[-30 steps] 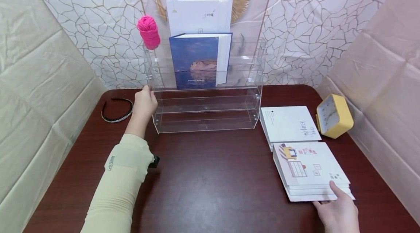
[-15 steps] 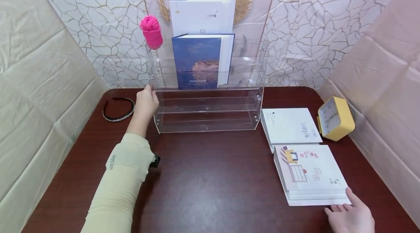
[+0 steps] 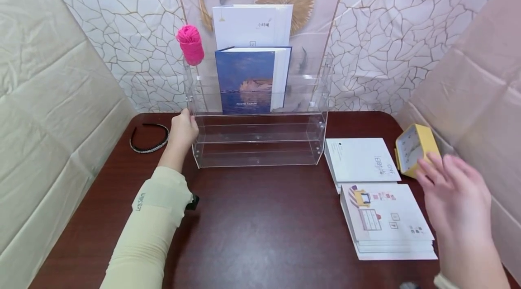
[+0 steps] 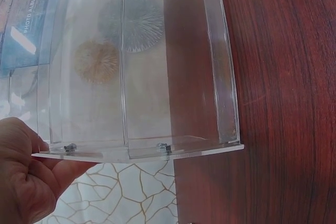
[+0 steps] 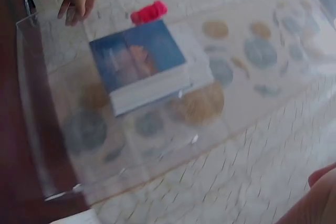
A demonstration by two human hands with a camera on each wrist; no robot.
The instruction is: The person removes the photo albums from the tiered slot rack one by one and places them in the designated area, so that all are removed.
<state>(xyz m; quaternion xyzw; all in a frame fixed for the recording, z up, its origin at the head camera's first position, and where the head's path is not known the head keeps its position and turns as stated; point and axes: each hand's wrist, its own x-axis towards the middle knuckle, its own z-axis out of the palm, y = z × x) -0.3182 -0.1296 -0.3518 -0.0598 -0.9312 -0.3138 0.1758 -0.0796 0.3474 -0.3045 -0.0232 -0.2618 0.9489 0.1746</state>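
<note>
My left hand grips the left side panel of a clear acrylic rack; in the left wrist view, the fingers reach behind the panel's edge. A blue photo album stands upright in the rack, with a taller white album behind it. Above the table's right side, my right hand is raised with loosely bent, spread fingers, holding nothing. Its fingertips overlap a yellow clock in the head view; contact cannot be told. Beside that hand lies a stack of white albums.
A pink yarn ball sits at the rack's upper left corner. Left of the rack lies a dark headband. Another white album lies between the rack and the clock. Fabric walls border the table.
My right hand has let go of the album stack's near edge and risen forward toward the clock. The left hand keeps its grip on the rack. The head view has shifted slightly.
</note>
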